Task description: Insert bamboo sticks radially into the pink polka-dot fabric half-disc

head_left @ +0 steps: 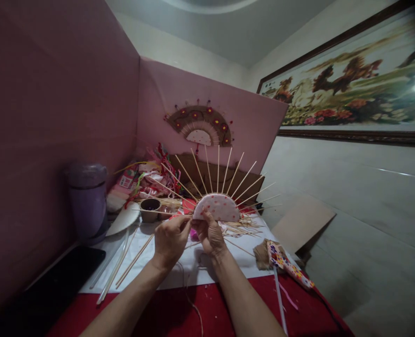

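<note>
My right hand (210, 232) grips a half-round white piece with red dots (219, 208) by its lower left part, thumb on its front. Several thin wooden sticks (218, 168) fan out from the curved edge of this fan frame. At the frame's left corner, by the lowest stick, my left hand (172, 239) is closed in a pinch. What lies between its fingertips is too small to make out. A thin string (194, 306) hangs below the hands over the red cloth. Its upper end is hard to follow.
A finished fan (200, 124) hangs on the pink panel. Behind my hands lie loose sticks (244, 228), a dark cup (150, 210) and coloured yarn (158, 173). To the left stand a purple tumbler (87, 201) and a black phone (74, 267). A flowered glue gun (287, 264) lies right.
</note>
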Demonstrator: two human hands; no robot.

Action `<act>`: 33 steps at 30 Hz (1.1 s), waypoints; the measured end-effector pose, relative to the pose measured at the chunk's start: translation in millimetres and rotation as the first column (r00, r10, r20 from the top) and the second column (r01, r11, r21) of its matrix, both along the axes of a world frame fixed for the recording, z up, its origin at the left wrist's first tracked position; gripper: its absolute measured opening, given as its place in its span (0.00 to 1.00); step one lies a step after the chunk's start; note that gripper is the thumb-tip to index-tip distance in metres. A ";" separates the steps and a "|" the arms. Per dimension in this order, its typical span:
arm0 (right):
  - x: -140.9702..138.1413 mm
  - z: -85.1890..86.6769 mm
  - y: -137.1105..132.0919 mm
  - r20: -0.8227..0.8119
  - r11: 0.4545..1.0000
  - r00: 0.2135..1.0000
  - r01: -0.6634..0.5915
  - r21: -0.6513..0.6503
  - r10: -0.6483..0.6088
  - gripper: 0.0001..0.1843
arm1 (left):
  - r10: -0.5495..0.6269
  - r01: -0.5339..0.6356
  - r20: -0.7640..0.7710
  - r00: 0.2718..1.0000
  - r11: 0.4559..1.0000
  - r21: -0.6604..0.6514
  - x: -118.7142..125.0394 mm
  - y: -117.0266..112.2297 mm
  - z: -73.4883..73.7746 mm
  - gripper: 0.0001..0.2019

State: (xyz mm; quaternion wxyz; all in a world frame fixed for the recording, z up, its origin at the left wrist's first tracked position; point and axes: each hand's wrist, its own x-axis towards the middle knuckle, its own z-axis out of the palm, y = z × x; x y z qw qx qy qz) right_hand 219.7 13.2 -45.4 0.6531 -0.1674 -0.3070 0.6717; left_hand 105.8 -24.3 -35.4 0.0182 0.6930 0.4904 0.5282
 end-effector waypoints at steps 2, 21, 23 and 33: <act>0.1 -1.3 2.4 0.031 0.999 0.999 0.044 -0.001 -0.044 0.09 | 0.136 -0.131 -0.123 0.983 0.990 0.046 -2.5 -0.2 1.6 0.09; 30.9 12.6 12.0 0.163 0.945 0.931 0.325 0.037 -0.327 0.10 | 0.312 -0.320 -0.216 0.925 0.947 -0.004 -41.4 13.7 22.4 0.08; 36.4 16.5 11.9 0.131 0.948 0.939 0.314 0.043 -0.317 0.10 | 0.293 -0.305 -0.168 0.941 0.951 -0.052 -43.4 15.5 22.6 0.09; 52.5 23.6 9.9 0.054 0.962 0.961 0.267 0.058 -0.270 0.09 | -0.006 0.196 0.528 0.849 0.932 -0.304 -51.0 30.8 22.3 0.07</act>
